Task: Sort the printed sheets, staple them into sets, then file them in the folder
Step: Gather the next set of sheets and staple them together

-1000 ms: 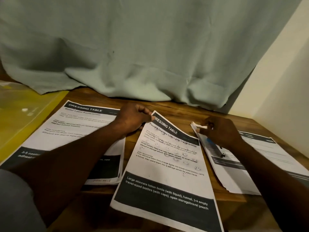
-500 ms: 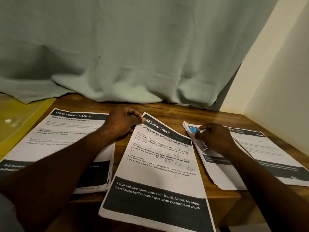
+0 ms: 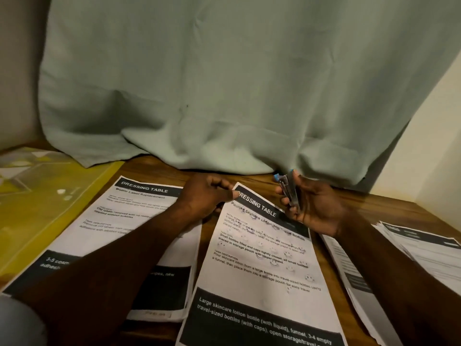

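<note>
Our left hand (image 3: 208, 197) pinches the top corner of the middle sheet (image 3: 262, 275) on the wooden table (image 3: 389, 207), while our right hand (image 3: 315, 209) grips a small stapler (image 3: 289, 193) just above that sheet; the yellow folder (image 3: 50, 216) lies at far left.

Sheets (image 3: 259, 265) on table (image 3: 389, 208), folder (image 3: 45, 211) left.
</note>
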